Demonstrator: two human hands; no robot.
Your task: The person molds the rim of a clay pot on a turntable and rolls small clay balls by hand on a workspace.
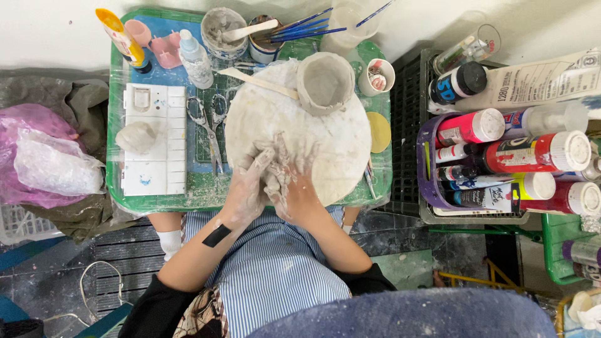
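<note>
Green plastic tray (119, 188) carries one round, clay-smeared board (332, 144). On it stands one rough grey clay cup (324, 81), thick-walled and open-topped. At the board's near edge my left hand (245, 195) and right hand (293, 188), both coated in wet clay, close together around one small clay lump (275, 174). Two steel scissors (210, 125) lie beside the board.

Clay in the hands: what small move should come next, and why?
Probably keep pressing the clay lump between the left hand and right hand. Both hands, smeared with clay, are closed around it over the round board, apart from the clay cup.
</note>
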